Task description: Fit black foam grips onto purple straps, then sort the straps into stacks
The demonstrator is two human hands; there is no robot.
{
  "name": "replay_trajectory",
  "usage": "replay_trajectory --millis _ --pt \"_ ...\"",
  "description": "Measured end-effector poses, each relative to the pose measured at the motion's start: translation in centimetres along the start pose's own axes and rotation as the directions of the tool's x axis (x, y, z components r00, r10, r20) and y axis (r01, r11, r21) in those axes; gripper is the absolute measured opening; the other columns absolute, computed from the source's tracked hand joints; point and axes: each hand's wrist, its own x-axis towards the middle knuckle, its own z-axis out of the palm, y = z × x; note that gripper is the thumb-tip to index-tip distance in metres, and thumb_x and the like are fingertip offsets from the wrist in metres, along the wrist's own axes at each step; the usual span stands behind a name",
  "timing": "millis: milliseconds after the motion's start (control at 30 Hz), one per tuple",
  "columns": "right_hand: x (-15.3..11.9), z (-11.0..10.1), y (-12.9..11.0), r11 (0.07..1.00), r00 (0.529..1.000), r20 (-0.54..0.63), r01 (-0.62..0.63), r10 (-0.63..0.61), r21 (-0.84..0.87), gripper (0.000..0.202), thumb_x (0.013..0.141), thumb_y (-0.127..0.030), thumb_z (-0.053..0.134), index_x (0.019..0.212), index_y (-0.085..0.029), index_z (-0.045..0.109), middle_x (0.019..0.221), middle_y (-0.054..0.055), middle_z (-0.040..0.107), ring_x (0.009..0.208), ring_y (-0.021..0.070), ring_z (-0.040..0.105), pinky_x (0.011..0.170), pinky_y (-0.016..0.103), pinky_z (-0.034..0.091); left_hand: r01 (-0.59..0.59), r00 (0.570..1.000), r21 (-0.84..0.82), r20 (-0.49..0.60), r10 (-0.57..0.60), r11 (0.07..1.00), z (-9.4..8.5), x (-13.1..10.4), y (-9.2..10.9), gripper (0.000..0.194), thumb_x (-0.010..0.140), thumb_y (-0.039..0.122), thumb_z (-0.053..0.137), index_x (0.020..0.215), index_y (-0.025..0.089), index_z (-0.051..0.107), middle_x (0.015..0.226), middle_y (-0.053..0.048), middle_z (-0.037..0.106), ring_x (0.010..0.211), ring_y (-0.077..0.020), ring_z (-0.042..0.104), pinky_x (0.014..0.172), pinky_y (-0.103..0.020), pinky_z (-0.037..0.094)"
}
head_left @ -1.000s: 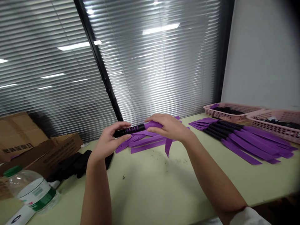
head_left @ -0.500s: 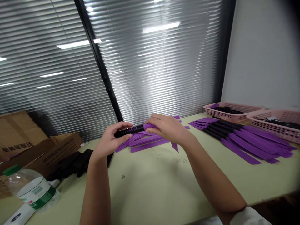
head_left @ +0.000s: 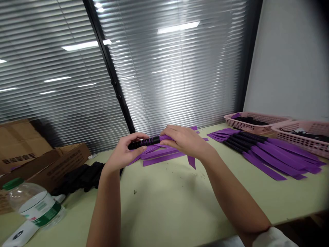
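Both hands hold a slim black ribbed tube (head_left: 148,141) with purple showing between its ridges. It lies nearly level above the table, slightly higher at its right end. My left hand (head_left: 126,151) is closed round the black left end, thumb below and fingers above. My right hand (head_left: 181,140) wraps over the purple part (head_left: 166,138) at the other end; its palm hides the rest. A purple strap end (head_left: 191,162) hangs below the right hand. Loose purple straps (head_left: 161,157) lie on the table behind and below the tube.
At right lie several purple straps with black sleeves (head_left: 241,142), near two pink baskets (head_left: 262,128) holding black items. Dark pieces (head_left: 82,176), a cardboard box (head_left: 59,164), a bottle (head_left: 38,206) and a white object (head_left: 22,235) stand at left. Blinds (head_left: 180,75) rise behind the table (head_left: 164,212).
My left hand and the tube have shifted very slightly to the right, and the camera view has moved a little. Both hands keep their hold.
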Motion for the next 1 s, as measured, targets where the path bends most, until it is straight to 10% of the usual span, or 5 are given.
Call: replay_trajectory --millis 1000 --pt "0.2 1.3 -0.3 0.996 0.999 0.027 0.027 -0.024 -0.090 0.031 0.096 -0.046 0.044 0.097 -0.017 0.056 0.088 0.004 0.061 0.071 0.0150 0.054 0.051 0.025 0.026 -0.011 0.999 -0.076 0.045 0.014 0.997 0.2 0.2 -0.4 0.031 0.080 0.028 0.069 0.109 0.020 0.064 0.107 -0.007 0.067 0.097 -0.0206 0.062 0.083 -0.031 0.052"
